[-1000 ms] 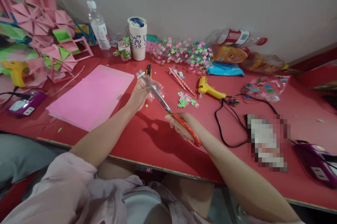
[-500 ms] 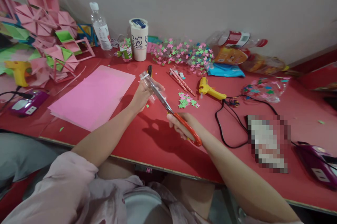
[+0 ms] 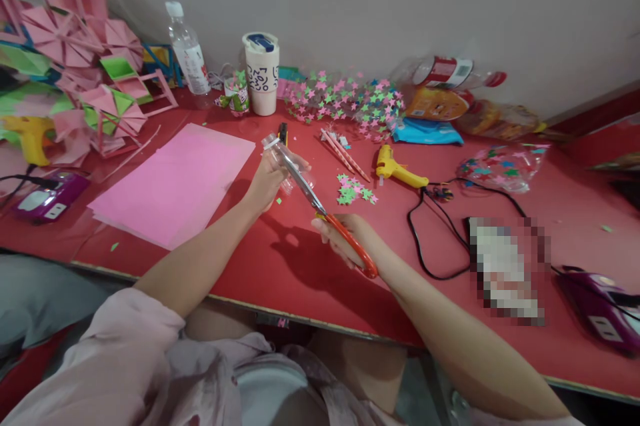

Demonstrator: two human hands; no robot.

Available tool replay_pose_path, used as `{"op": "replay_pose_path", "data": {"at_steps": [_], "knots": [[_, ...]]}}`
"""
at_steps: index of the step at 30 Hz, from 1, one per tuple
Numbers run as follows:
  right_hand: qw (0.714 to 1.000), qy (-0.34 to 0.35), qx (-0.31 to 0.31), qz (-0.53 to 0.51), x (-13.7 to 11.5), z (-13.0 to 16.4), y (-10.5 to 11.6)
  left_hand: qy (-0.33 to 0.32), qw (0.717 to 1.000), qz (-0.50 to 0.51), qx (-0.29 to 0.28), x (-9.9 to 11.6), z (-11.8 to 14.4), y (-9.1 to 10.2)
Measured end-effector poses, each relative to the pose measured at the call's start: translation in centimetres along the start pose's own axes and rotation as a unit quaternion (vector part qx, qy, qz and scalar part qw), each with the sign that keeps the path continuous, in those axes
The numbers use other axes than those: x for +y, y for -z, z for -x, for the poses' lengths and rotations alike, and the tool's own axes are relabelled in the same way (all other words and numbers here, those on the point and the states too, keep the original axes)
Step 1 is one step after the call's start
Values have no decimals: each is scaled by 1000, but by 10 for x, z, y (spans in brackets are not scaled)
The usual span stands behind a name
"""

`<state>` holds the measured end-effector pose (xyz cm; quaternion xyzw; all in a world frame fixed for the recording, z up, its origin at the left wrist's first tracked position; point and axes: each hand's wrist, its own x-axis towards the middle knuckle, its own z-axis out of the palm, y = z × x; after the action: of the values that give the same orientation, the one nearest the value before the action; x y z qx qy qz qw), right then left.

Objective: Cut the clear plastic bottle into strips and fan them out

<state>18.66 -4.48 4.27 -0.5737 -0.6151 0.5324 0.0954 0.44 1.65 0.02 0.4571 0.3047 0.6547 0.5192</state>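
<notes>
Scissors into a clear plastic piece, held over the red table.

Head view: my left hand (image 3: pixel 267 179) is closed around a small clear plastic piece (image 3: pixel 285 163), held up above the red table (image 3: pixel 280 266); its long axis runs from upper left to lower right, neck end pointing away from me. My right hand (image 3: pixel 345 239) grips the orange-handled scissors (image 3: pixel 325 213), whose blades point up and left along nearly the same line, tips lying against the plastic just beside my left fingers. I cannot tell how far the blades are parted. The left hand is the nearer one to the piece. A pink paper sheet (image 3: pixel 175 183) lies left; loose paper stars (image 3: pixel 355 189) and a yellow glue gun (image 3: pixel 397 169) lie right.
</notes>
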Motion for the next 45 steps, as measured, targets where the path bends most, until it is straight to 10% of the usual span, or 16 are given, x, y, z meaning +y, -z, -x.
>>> {"op": "replay_pose_path", "data": {"at_steps": [45], "knots": [[999, 38, 0, 30, 0, 2, 5, 8, 995, -95, -14, 0, 1, 3]]}}
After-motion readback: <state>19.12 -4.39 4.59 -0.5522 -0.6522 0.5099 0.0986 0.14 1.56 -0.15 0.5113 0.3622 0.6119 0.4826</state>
